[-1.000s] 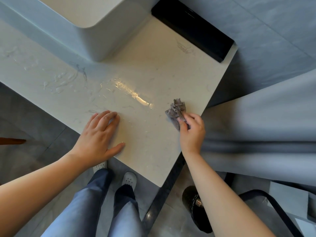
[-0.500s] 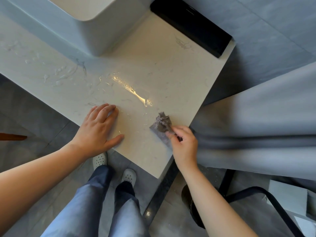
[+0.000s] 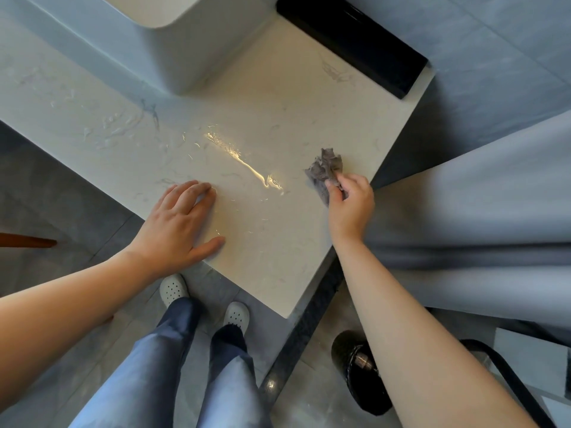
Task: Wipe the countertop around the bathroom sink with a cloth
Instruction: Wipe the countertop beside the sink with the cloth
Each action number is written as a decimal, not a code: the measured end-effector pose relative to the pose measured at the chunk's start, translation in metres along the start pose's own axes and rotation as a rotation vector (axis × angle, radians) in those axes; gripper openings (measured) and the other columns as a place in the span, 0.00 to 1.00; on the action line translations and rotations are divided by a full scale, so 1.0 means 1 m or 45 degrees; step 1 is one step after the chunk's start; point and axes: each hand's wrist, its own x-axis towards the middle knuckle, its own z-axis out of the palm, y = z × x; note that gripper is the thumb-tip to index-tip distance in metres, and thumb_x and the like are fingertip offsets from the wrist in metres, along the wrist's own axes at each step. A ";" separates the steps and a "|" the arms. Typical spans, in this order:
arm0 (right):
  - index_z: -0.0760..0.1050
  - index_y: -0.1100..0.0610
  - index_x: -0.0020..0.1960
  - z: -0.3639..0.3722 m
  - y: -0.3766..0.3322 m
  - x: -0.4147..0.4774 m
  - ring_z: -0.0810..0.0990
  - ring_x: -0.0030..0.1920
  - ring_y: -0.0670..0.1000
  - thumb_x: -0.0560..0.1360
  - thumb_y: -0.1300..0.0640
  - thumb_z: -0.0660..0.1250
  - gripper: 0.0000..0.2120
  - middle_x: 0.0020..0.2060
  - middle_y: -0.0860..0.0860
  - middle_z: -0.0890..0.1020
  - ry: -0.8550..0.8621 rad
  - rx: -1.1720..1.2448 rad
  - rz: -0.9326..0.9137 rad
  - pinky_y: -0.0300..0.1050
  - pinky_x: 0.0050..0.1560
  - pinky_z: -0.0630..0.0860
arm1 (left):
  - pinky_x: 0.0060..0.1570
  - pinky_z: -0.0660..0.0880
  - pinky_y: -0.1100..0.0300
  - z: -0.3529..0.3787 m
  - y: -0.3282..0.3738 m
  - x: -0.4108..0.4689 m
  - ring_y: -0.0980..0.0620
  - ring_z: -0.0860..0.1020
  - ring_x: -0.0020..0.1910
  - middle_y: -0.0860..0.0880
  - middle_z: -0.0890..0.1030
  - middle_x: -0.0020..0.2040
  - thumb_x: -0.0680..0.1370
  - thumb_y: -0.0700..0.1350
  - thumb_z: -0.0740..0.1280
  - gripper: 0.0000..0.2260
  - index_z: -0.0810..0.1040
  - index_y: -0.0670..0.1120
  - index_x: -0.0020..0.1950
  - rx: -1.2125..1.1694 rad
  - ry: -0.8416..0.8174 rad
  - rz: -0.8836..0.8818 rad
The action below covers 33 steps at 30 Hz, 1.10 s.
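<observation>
Right hand [image 3: 350, 208]: fingers pinched together on a crumpled grey cloth [image 3: 325, 173]; the cloth bunches out past the fingertips and rests on the countertop [image 3: 278, 97], near that surface's right edge.
Left hand [image 3: 176, 225]: flat, palm down, fingers side by side and thumb spread apart, holding nothing; pressed on the countertop near its front edge, well apart from the cloth.
Water streak [image 3: 247, 166]: glossy, bright, lying between the two hands and just beyond their fingertips; smaller wet smears [image 3: 117, 128] farther off, beyond the left hand.
Sink [image 3: 160, 41]: white, square-cornered, standing on the countertop well beyond the left hand.
Black box [image 3: 352, 41]: long, at the far edge of the countertop, well beyond the right hand.
Below the hands: blue jeans [image 3: 173, 366]; white shoes [image 3: 174, 289] on a grey tiled floor; a black bag [image 3: 358, 372] under the right forearm.
</observation>
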 end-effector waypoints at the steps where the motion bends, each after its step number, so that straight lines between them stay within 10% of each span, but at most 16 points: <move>1: 0.80 0.62 0.57 0.001 -0.001 -0.008 0.74 0.50 0.50 0.74 0.60 0.69 0.13 0.50 0.54 0.79 -0.018 -0.014 -0.035 0.25 0.46 0.64 | 0.71 0.56 0.48 0.000 0.000 0.000 0.40 0.64 0.69 0.40 0.70 0.67 0.73 0.64 0.58 0.36 0.69 0.37 0.69 -0.003 -0.002 0.002; 5: 0.80 0.61 0.56 0.000 -0.005 -0.040 0.75 0.49 0.52 0.73 0.62 0.69 0.12 0.48 0.53 0.79 -0.084 -0.006 -0.109 0.38 0.46 0.70 | 0.70 0.57 0.47 -0.002 -0.001 0.000 0.41 0.64 0.69 0.41 0.70 0.68 0.73 0.64 0.57 0.36 0.69 0.38 0.69 -0.023 -0.011 -0.007; 20: 0.81 0.59 0.56 -0.021 -0.021 -0.107 0.76 0.47 0.43 0.72 0.64 0.71 0.13 0.47 0.46 0.77 -0.421 0.095 -0.090 0.25 0.45 0.71 | 0.69 0.60 0.49 -0.013 -0.013 -0.036 0.42 0.64 0.70 0.40 0.69 0.69 0.75 0.61 0.56 0.34 0.68 0.37 0.70 -0.150 0.057 -0.135; 33: 0.80 0.62 0.55 0.027 -0.045 0.027 0.75 0.45 0.48 0.75 0.58 0.68 0.11 0.49 0.54 0.78 -0.133 -0.004 0.009 0.32 0.45 0.69 | 0.69 0.62 0.50 -0.003 -0.043 -0.040 0.41 0.65 0.69 0.40 0.69 0.68 0.74 0.62 0.58 0.35 0.69 0.37 0.70 -0.111 0.012 -0.093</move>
